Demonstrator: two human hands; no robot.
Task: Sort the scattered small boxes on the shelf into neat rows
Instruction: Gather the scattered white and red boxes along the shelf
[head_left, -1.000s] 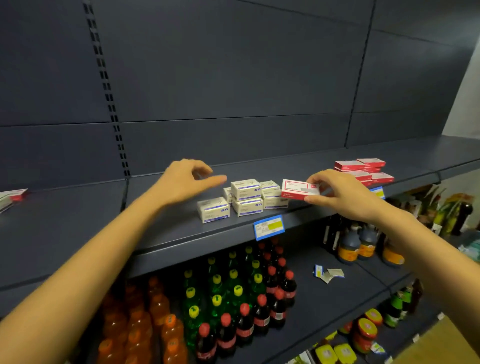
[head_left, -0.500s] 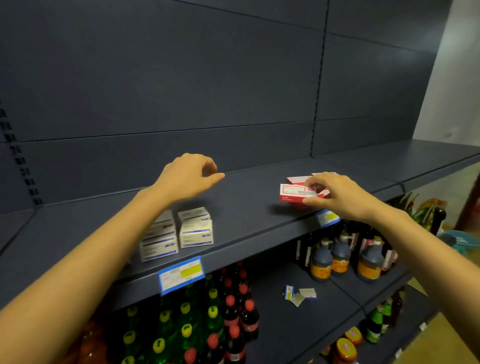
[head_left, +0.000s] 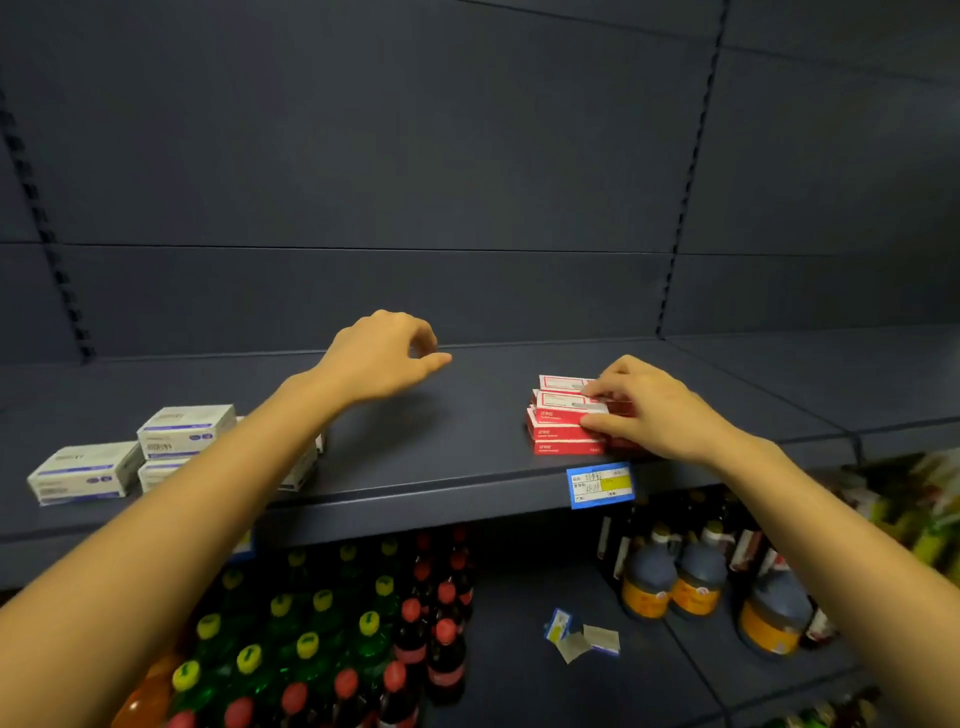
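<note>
On the dark shelf (head_left: 467, 467), a stack of flat red and white boxes (head_left: 563, 434) stands near the front edge at the right. My right hand (head_left: 649, 410) pinches the top red box (head_left: 563, 402), which rests on that stack. Its fingers cover the stack's right part. My left hand (head_left: 384, 353) hovers over the bare middle of the shelf, fingers loosely curled, holding nothing. At the left, white boxes with blue stripes (head_left: 182, 431) sit in a low stack, partly hidden by my left forearm.
A blue and yellow price tag (head_left: 600, 483) hangs on the shelf's front edge below the red stack. On the shelf below stand bottles with red, yellow and green caps (head_left: 337, 639), dark jugs (head_left: 696, 577) and loose paper tags (head_left: 582, 634).
My right hand carried the red box rightward from beside the white boxes and set it down on the red stack. My left hand left the white boxes and moved right over the bare shelf.
</note>
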